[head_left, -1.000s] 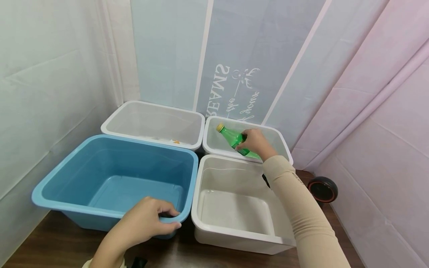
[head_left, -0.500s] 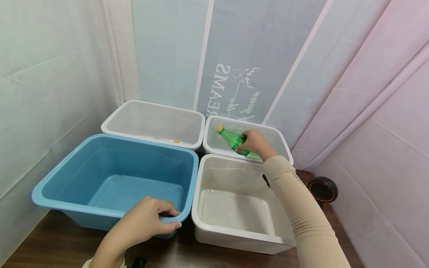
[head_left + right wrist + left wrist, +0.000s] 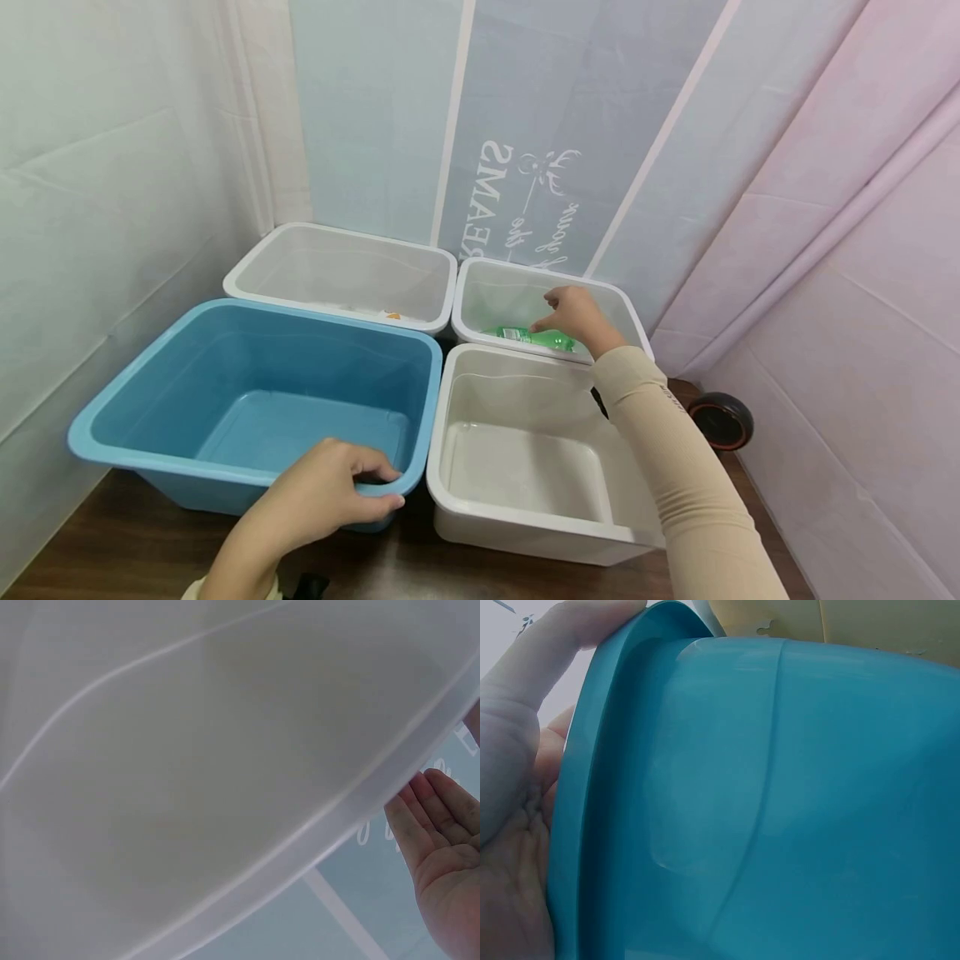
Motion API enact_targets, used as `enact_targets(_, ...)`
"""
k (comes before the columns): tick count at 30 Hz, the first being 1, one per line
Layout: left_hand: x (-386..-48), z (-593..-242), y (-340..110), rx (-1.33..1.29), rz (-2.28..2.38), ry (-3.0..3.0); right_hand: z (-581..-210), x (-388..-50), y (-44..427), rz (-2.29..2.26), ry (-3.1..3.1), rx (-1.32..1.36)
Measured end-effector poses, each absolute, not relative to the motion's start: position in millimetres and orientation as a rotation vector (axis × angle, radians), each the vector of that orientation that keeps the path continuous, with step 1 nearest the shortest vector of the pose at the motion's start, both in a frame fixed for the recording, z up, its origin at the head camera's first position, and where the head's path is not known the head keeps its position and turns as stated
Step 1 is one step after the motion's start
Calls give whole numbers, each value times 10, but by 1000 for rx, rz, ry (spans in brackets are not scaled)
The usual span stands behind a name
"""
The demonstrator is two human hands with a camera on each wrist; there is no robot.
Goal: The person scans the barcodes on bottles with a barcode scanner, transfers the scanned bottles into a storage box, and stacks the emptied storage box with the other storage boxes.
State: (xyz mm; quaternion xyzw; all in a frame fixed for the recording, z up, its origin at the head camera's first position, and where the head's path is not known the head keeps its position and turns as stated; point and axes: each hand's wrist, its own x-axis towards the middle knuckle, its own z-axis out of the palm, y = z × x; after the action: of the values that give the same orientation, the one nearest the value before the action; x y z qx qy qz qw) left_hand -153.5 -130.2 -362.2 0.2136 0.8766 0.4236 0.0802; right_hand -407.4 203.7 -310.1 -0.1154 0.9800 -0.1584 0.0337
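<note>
A green plastic bottle (image 3: 553, 339) lies on its side in the back right white bin (image 3: 498, 292); the bin's front rim hides its lower part. Just above it is my right hand (image 3: 579, 317), thumb and fingers apart with nothing held. The right wrist view shows this hand (image 3: 450, 855) at the edge, its fingers extended beyond a pale bin wall. My left hand (image 3: 322, 493) grips the near right corner of the blue tub (image 3: 300, 425). In the left wrist view its thumb lies over the tub's rim (image 3: 592, 765), with fingers on the other side.
A larger off-white bin (image 3: 525, 475) stands under my right forearm. The back left white bin (image 3: 337, 271) holds something small and orange (image 3: 393, 316). A black round object (image 3: 720, 421) stands at right on the dark wooden table (image 3: 405, 567). Curtains close in the back and sides.
My right hand has let go of the green bottle, which has dropped from a tilted position to lying lower in the back right bin. My left hand keeps its place on the blue tub.
</note>
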Motion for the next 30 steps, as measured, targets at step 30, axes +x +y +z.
enact_targets(30, -1528, -3630, -1318, 684, 1269, 2644, -2982, -3955, 2137, -491, 3028, -353)
